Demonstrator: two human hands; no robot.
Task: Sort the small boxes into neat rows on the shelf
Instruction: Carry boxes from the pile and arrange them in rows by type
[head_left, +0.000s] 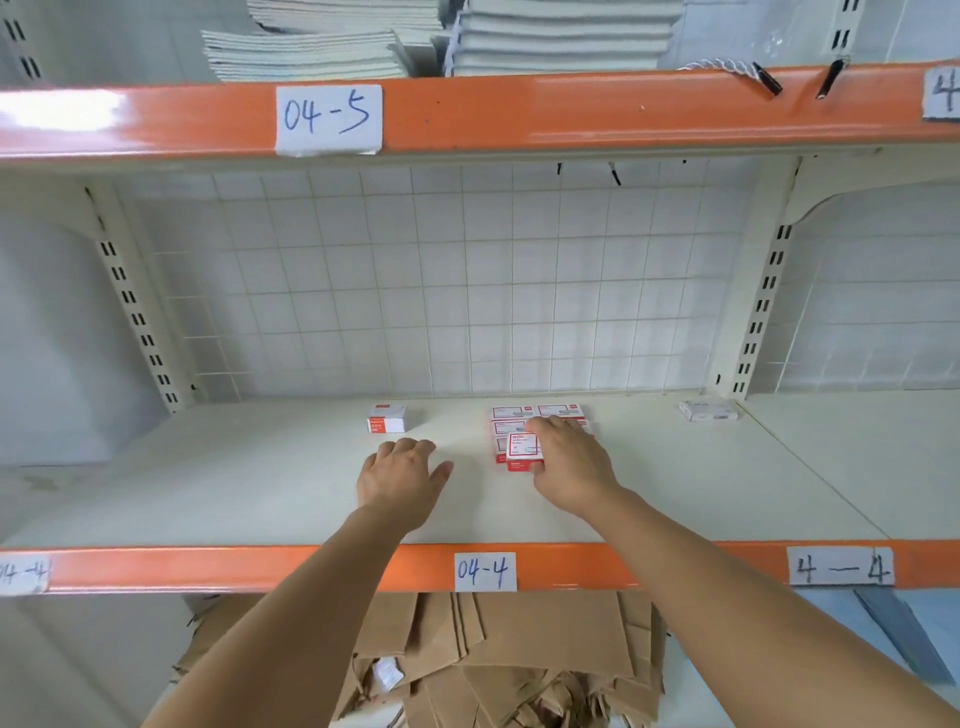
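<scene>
Lining up little red-and-white boxes on shelf 04-4

The right hand (563, 460) pinches a small box (525, 452), thumb under and fingers over, and holds it at the front of the started block (540, 418), probably to extend the rows. The left hand (402, 475) rests on the smooth cream shelf (234, 483), fingers loosely curled, holding nothing. Two stray boxes wait: an upright box (387, 418) to the left, and a flat pale box (707, 410) far right.
</scene>
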